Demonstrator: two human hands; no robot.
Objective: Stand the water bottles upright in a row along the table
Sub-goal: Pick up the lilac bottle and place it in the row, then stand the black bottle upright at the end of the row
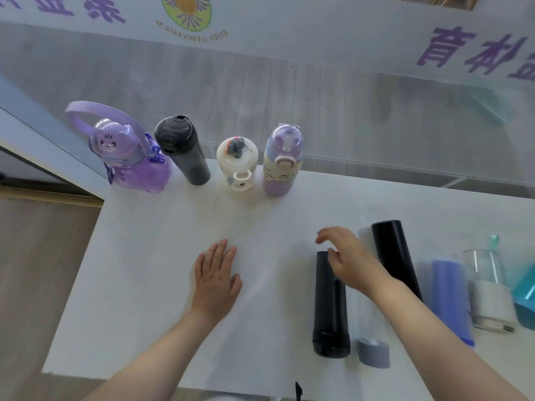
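Observation:
Several bottles stand upright in a row at the table's far edge: a purple cat bottle [130, 157], a dark grey bottle [185, 151], a small white bottle [237, 166] and a lilac-and-cream bottle [280, 163]. Lying on their sides at the right are a black bottle [330, 308], a clear bottle with a grey cap [372, 351], a second black bottle [395, 256], a blue bottle [450, 299] and a clear bottle with a white sleeve [489, 290]. My left hand [217, 279] rests flat on the table. My right hand [347, 259] hovers open over the lying black bottle's far end.
The white table [173, 241] ends at a glass wall with purple lettering behind the row. A teal object [525, 296] sits at the right edge. The table's left edge drops to a wooden floor.

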